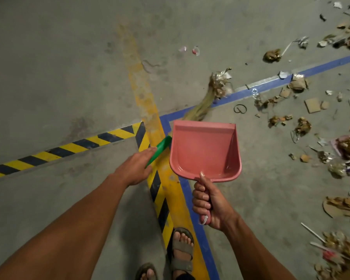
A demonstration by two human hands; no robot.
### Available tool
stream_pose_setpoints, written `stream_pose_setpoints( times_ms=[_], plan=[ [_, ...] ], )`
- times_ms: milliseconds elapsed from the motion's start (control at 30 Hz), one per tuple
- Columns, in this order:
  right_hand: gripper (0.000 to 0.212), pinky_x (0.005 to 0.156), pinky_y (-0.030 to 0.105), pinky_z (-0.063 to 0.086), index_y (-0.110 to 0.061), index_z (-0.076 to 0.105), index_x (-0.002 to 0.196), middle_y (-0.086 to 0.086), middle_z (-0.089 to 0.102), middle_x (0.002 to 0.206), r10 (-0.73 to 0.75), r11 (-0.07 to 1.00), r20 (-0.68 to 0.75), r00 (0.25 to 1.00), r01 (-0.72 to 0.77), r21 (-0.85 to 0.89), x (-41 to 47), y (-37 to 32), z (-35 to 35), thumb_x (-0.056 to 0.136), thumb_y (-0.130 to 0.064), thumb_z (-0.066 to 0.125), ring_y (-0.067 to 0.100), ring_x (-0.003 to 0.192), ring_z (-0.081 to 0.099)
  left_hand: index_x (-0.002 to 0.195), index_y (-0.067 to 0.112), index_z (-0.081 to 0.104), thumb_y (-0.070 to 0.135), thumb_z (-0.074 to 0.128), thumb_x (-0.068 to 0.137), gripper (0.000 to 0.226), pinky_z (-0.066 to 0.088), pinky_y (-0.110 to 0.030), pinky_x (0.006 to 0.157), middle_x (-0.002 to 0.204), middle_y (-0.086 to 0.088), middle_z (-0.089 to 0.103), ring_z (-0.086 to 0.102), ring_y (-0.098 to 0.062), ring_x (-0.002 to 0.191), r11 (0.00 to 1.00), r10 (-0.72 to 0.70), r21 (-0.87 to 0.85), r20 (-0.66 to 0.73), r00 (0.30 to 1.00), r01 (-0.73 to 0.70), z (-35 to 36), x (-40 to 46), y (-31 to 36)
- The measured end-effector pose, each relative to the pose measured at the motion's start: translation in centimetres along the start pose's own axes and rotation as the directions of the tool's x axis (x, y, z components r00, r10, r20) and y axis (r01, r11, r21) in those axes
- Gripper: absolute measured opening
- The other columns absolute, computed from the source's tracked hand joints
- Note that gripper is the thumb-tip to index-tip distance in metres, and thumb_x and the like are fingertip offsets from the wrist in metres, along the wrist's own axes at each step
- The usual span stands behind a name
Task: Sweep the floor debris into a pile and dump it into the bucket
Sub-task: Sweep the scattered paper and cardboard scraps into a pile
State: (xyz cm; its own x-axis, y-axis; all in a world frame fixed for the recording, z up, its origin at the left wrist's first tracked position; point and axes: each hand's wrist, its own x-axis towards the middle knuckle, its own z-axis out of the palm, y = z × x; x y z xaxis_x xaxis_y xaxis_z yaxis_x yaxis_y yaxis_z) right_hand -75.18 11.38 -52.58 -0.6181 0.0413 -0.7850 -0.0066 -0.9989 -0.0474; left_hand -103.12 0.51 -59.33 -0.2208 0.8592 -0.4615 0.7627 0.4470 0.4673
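My right hand (207, 205) grips the handle of a pink dustpan (204, 150), held above the floor with its open mouth pointing away from me; nothing lies in it. My left hand (134, 167) holds the green handle (159, 150) of a straw broom whose bristles (208, 98) reach past the dustpan to a crumpled wad of wrapper on the blue floor line. Debris (303, 126) of cardboard scraps, wrappers and dry bits is scattered over the concrete at the right. No bucket is in view.
Yellow-black hazard tape (65, 148), a worn yellow line (141, 93) and blue tape (271, 83) cross on the grey concrete. My sandalled feet (182, 251) stand at the bottom centre. A black ring (240, 108) lies near the blue line.
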Motion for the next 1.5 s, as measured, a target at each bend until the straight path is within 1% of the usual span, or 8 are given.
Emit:
stream_pose_setpoints(
  times_ms=[300, 567, 733, 967, 1133, 1233, 1333, 1500],
  plan=[
    [0.046, 0.030, 0.019, 0.020, -0.020, 0.043, 0.068, -0.007, 0.024, 0.052, -0.065, 0.998, -0.001, 0.998, 0.065, -0.003, -2.8, -5.5, 3.7, 0.103, -0.048, 0.054, 0.005, 0.033, 0.022, 0.162, 0.018, 0.032, 0.015, 0.067, 0.093, 0.077, 0.040, -0.038, 0.114, 0.160, -0.004, 0.044, 0.048, -0.023, 0.141, 0.999, 0.039, -0.005, -0.185, 0.982, -0.040, -6.2, 2.0, 2.5],
    [0.047, 0.031, 0.019, 0.019, -0.020, 0.043, 0.069, -0.007, 0.024, 0.052, -0.119, 0.993, 0.037, 0.992, 0.119, 0.012, 1.1, -8.0, 7.5, 0.103, -0.050, 0.054, 0.004, 0.034, 0.022, 0.153, -0.002, 0.035, 0.011, 0.058, 0.095, 0.064, 0.043, -0.052, 0.106, 0.146, -0.027, 0.050, 0.051, -0.047, 0.129, 0.920, -0.381, -0.015, -0.280, 0.881, 0.393, -12.7, 9.7, -3.4],
    [0.047, 0.030, 0.018, 0.022, -0.020, 0.043, 0.069, -0.007, 0.025, 0.052, -0.138, 0.990, 0.039, 0.990, 0.136, 0.048, 6.0, -8.4, 8.7, 0.103, -0.050, 0.053, 0.004, 0.033, 0.023, 0.137, -0.001, 0.048, 0.014, 0.059, 0.095, 0.046, 0.052, -0.048, 0.088, 0.127, -0.029, 0.057, 0.060, -0.049, 0.112, 0.838, -0.532, 0.079, -0.097, 0.841, 0.540, -14.2, 16.4, -4.1],
    [0.046, 0.033, 0.019, 0.016, -0.020, 0.044, 0.070, -0.008, 0.026, 0.052, -0.169, 0.979, 0.035, 0.985, 0.164, 0.121, 11.4, -9.0, 9.5, 0.102, -0.050, 0.056, 0.004, 0.033, 0.024, 0.140, 0.003, 0.042, 0.012, 0.055, 0.091, 0.052, 0.051, -0.053, 0.096, 0.133, -0.022, 0.053, 0.060, -0.048, 0.116, 0.973, -0.059, 0.230, 0.086, 0.995, 0.038, -10.6, 23.5, -1.5],
    [0.046, 0.030, 0.018, 0.020, -0.019, 0.043, 0.069, -0.007, 0.026, 0.050, -0.207, 0.961, 0.010, 0.978, 0.202, 0.191, 10.1, -10.6, 10.5, 0.103, -0.049, 0.053, 0.004, 0.032, 0.025, 0.141, 0.031, 0.047, 0.023, 0.059, 0.084, 0.059, 0.057, -0.044, 0.084, 0.139, -0.009, 0.062, 0.065, -0.040, 0.112, 0.958, 0.183, 0.173, 0.243, 0.953, -0.228, -11.3, 24.7, 1.5],
    [0.047, 0.031, 0.018, 0.018, -0.019, 0.042, 0.070, -0.007, 0.027, 0.049, -0.233, 0.948, -0.004, 0.972, 0.228, 0.222, 8.0, -12.0, 10.5, 0.103, -0.049, 0.054, 0.004, 0.031, 0.025, 0.159, 0.026, 0.028, 0.016, 0.058, 0.086, 0.080, 0.057, -0.044, 0.087, 0.163, -0.001, 0.037, 0.061, -0.037, 0.119, 0.881, 0.327, 0.268, 0.248, 0.912, -0.389, -12.0, 24.3, 1.5],
    [0.047, 0.031, 0.018, 0.021, -0.019, 0.042, 0.070, -0.007, 0.026, 0.049, -0.260, 0.933, -0.006, 0.966, 0.252, 0.256, 6.2, -13.0, 10.1, 0.104, -0.049, 0.055, 0.004, 0.031, 0.025, 0.163, 0.014, 0.028, 0.011, 0.060, 0.089, 0.081, 0.054, -0.041, 0.101, 0.167, -0.006, 0.034, 0.055, -0.032, 0.135, 0.858, 0.400, 0.275, 0.172, 0.900, -0.434, -14.0, 23.3, 1.7],
    [0.046, 0.031, 0.017, 0.022, -0.020, 0.042, 0.071, -0.007, 0.026, 0.050, -0.286, 0.923, 0.012, 0.958, 0.272, 0.274, 4.6, -14.6, 8.5, 0.104, -0.049, 0.055, 0.004, 0.032, 0.025, 0.159, 0.008, 0.034, 0.009, 0.064, 0.090, 0.076, 0.055, -0.044, 0.096, 0.160, -0.014, 0.044, 0.062, -0.038, 0.124, 0.903, 0.354, 0.259, 0.007, 0.935, -0.344, -15.5, 24.4, 2.3]
  ],
)
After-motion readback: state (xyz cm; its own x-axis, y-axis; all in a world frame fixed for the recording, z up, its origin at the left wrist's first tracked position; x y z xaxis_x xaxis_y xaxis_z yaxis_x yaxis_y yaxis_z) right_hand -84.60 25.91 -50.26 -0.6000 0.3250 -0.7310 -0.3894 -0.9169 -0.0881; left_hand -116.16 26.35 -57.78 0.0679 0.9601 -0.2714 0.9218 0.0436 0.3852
